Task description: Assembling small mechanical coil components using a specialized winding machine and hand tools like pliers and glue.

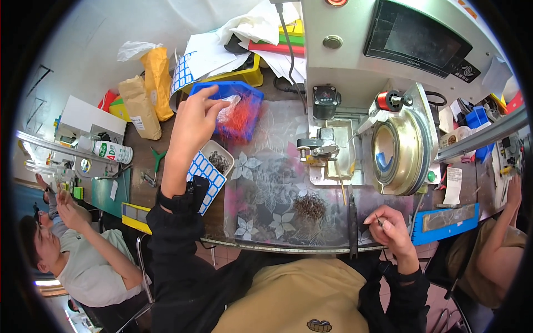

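My left hand [195,117] is raised over the near-left side of a blue bin [214,86], its thumb and forefinger apart. Thin red wires [240,121] fill the bin, and a crumpled clear plastic bag [228,109] lies among them, close to my thumb. At the table's front edge my right hand [392,228] is closed, with a small thin dark piece [380,221] between the fingertips; its kind is too small to tell. Just left of that hand lies a long black tool [352,222]. A tangled pile of small dark wire pieces [310,206] sits on the flowered clear mat [272,180].
A machine with a screen [416,39] and a metal wheel [388,155] stands at right. A white tray [216,155] of dark pieces is beside my left forearm. A blue-framed block [449,218] lies at right. Other people [94,261] sit on both sides.
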